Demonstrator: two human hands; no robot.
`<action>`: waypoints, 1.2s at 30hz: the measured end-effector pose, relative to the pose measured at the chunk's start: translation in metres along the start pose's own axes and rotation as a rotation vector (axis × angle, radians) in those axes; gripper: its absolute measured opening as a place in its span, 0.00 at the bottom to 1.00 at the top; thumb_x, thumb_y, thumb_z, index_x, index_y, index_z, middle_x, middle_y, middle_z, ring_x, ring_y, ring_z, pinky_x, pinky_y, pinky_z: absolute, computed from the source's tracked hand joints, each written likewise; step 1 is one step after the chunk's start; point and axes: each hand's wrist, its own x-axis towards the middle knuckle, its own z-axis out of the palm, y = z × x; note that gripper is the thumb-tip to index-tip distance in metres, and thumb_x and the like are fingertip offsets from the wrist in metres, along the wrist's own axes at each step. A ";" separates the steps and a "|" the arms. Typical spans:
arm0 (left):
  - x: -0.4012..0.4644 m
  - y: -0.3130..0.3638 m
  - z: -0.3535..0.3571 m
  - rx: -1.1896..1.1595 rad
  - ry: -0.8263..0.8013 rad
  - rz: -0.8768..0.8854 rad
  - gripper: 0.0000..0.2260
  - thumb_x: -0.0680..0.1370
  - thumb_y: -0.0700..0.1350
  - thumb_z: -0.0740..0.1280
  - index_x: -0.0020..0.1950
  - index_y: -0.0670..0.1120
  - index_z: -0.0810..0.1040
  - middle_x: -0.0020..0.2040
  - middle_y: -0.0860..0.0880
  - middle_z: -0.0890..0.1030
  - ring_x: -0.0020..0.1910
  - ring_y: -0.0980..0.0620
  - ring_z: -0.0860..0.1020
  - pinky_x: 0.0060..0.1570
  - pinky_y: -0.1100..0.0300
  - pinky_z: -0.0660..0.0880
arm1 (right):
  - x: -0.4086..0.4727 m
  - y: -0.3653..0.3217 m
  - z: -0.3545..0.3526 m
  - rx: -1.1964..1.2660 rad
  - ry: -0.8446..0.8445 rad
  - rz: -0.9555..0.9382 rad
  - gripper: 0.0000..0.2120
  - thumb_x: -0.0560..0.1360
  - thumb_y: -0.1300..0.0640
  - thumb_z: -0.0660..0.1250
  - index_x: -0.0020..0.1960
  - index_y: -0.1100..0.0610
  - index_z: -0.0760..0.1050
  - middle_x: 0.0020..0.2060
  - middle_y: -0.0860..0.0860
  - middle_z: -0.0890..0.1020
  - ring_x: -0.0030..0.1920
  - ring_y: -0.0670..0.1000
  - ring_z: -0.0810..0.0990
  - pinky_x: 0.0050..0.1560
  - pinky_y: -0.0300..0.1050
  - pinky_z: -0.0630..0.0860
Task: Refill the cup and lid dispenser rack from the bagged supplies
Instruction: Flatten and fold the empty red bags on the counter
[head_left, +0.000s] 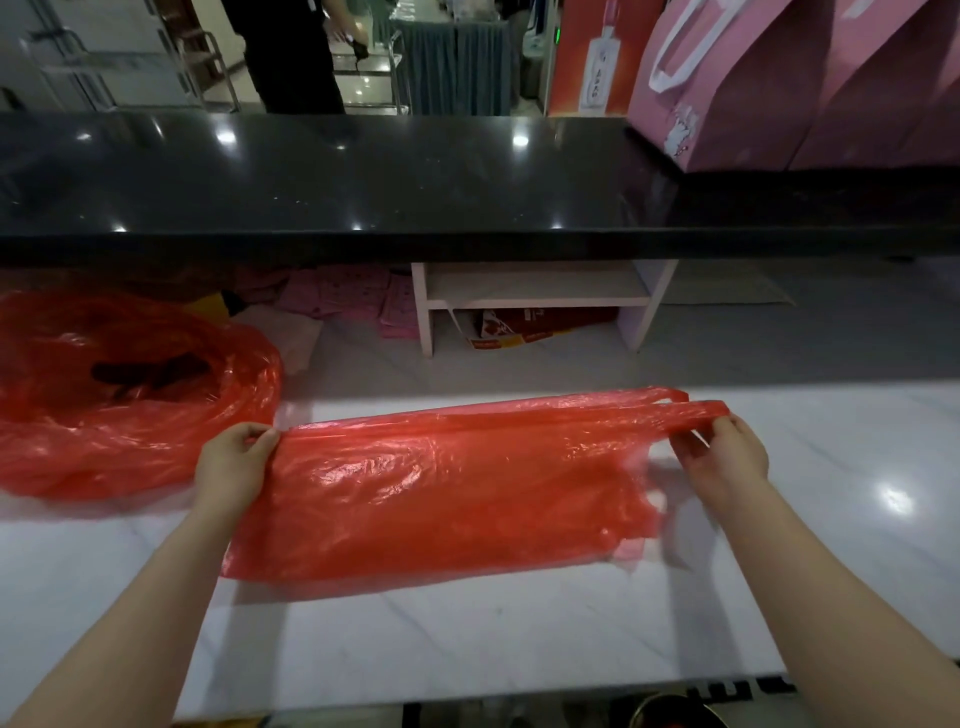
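Note:
An empty red plastic bag is stretched flat over the white marble counter. My left hand pinches its bottom end at the left. At the right, my right hand grips the bag's handles. A second, crumpled red plastic bag lies at the left of the counter with something dark inside. No cup or lid rack is in view.
A raised black glossy ledge runs across behind the counter. Pink paper gift bags stand on it at the right. A white shelf unit with cardboard sits under the ledge. A person in dark clothes stands beyond.

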 end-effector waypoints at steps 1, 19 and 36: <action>0.000 0.002 0.000 0.007 0.009 0.001 0.07 0.78 0.42 0.67 0.48 0.41 0.82 0.45 0.43 0.82 0.46 0.44 0.78 0.45 0.57 0.67 | 0.001 0.000 0.000 -0.034 0.009 0.007 0.07 0.79 0.65 0.58 0.54 0.58 0.72 0.45 0.53 0.79 0.42 0.50 0.80 0.41 0.42 0.80; -0.016 -0.016 -0.013 -0.702 -0.399 -0.429 0.13 0.80 0.48 0.62 0.49 0.39 0.79 0.36 0.44 0.84 0.33 0.50 0.82 0.37 0.57 0.79 | 0.005 0.026 -0.011 -0.333 -0.375 0.266 0.24 0.78 0.39 0.57 0.56 0.58 0.78 0.43 0.53 0.83 0.42 0.51 0.80 0.45 0.44 0.75; -0.022 -0.005 0.009 -0.083 -0.142 -0.168 0.16 0.82 0.51 0.58 0.44 0.44 0.79 0.42 0.49 0.79 0.49 0.46 0.76 0.46 0.52 0.68 | -0.001 0.041 0.011 -1.293 -0.423 -0.436 0.07 0.76 0.58 0.66 0.54 0.52 0.74 0.41 0.47 0.80 0.48 0.57 0.79 0.44 0.45 0.69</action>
